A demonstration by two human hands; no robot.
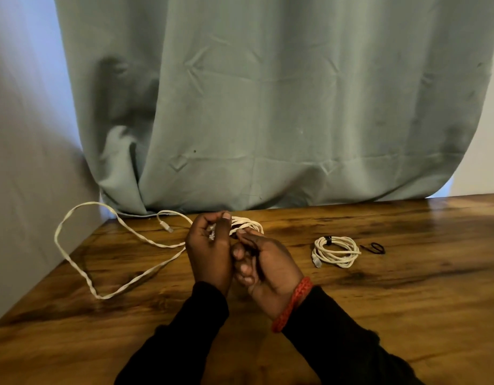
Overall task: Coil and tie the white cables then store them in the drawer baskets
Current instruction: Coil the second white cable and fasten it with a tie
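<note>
A long white cable point(73, 262) trails over the left of the wooden table point(407, 301), and its loose end with a plug point(168, 227) lies near the curtain. Part of it is wound into a small coil point(247, 222) held above the table's middle. My left hand point(208, 245) grips the coil's left side with curled fingers. My right hand point(264, 262), with a red band at the wrist, pinches the coil from the right. A second white cable point(336, 251) lies coiled and bound with a black tie to the right.
A loose black tie point(375, 248) lies just right of the bound coil. A grey-green curtain point(268, 107) hangs behind the table and touches its far edge. A pale wall stands at the left. No drawer or basket is in view.
</note>
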